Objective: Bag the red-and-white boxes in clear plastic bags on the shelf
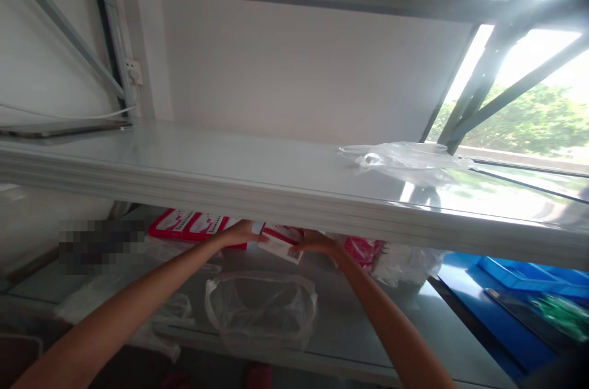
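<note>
In the lower middle of the frame, a small white and red box is gripped at its two ends under the edge of the upper shelf, the left hand closed on its left end and the right hand closed on its right, over the lower shelf. The box is judged best kept level and low, so that the upper shelf's edge is cleared, and drawn straight toward the bottom of the frame above the clear plastic bag. The red and white packets just left of it and the red bag at right are better left undisturbed.
</note>
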`<action>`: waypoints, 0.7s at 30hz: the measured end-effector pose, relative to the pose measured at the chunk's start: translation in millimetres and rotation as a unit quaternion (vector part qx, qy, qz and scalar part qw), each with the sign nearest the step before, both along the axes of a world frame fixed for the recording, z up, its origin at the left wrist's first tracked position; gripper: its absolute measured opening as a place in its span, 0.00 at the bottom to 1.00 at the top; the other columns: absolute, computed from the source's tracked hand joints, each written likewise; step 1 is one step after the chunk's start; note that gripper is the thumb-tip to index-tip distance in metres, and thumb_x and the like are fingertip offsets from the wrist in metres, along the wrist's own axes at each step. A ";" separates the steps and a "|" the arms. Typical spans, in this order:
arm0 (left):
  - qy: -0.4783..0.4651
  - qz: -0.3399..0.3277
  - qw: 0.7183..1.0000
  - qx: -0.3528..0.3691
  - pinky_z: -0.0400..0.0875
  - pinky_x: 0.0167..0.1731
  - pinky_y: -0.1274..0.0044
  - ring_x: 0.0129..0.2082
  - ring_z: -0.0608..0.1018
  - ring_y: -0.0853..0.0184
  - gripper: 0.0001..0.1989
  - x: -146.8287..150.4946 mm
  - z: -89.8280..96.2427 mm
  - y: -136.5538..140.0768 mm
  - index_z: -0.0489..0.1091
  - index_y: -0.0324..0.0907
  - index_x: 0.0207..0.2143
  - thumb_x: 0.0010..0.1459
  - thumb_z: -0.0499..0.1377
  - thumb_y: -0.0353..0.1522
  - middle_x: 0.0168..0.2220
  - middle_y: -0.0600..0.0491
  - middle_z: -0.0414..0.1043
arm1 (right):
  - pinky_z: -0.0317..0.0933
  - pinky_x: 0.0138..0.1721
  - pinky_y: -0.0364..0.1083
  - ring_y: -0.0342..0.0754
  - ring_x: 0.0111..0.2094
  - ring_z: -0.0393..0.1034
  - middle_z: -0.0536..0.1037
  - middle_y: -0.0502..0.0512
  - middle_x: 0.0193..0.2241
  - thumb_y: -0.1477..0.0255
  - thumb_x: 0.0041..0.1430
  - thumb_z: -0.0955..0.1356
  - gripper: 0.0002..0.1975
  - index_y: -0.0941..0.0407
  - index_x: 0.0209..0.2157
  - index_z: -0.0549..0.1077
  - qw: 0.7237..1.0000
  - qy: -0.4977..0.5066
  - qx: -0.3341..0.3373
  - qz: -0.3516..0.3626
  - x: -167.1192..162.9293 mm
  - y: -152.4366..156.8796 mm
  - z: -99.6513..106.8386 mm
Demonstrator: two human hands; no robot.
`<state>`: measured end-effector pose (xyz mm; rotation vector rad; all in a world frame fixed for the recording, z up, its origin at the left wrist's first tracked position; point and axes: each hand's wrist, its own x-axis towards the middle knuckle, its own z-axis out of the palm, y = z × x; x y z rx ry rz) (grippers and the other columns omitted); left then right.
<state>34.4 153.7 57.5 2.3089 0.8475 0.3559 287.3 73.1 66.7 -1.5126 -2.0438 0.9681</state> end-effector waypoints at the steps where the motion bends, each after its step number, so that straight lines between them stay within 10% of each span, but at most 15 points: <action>1: -0.032 0.008 0.999 0.016 0.64 0.52 0.72 0.53 0.72 0.56 0.26 -4.8 3.0 -11.3 0.68 0.43 0.53 0.55 0.58 0.46 0.52 0.47 0.72 | 0.63 0.49 0.54 0.63 0.46 0.70 0.76 0.59 0.48 0.58 0.39 0.73 0.34 0.53 0.50 0.72 1.000 -0.002 -0.004 -0.003 0.3 -4.7 4.3; 7: -0.090 0.033 0.989 0.108 0.58 0.57 0.74 0.55 0.69 0.59 0.26 -25.2 38.2 -82.1 0.62 0.41 0.57 0.64 0.45 0.47 0.52 0.45 0.70 | 0.56 0.58 0.53 0.60 0.55 0.64 0.69 0.61 0.56 0.58 0.40 0.75 0.43 0.55 0.59 0.63 0.993 0.013 0.105 0.042 -20.4 -41.8 55.9; 14: -0.163 0.039 0.982 0.087 0.60 0.58 0.69 0.58 0.66 0.57 0.32 -62.0 91.3 -148.3 0.56 0.42 0.60 0.58 0.55 0.47 0.58 0.45 0.63 | 0.58 0.57 0.50 0.56 0.58 0.60 0.63 0.59 0.60 0.62 0.47 0.74 0.42 0.53 0.62 0.58 0.991 0.064 0.044 0.113 -50.1 -93.4 102.6; 21: -0.167 0.119 0.978 -0.040 0.61 0.57 0.69 0.58 0.66 0.56 0.46 -85.7 70.0 -190.9 0.47 0.39 0.62 0.48 0.63 0.48 0.59 0.40 0.59 | 0.60 0.53 0.48 0.52 0.57 0.61 0.63 0.60 0.59 0.63 0.45 0.75 0.47 0.52 0.64 0.54 0.973 0.061 -0.088 0.206 -76.1 -119.9 99.2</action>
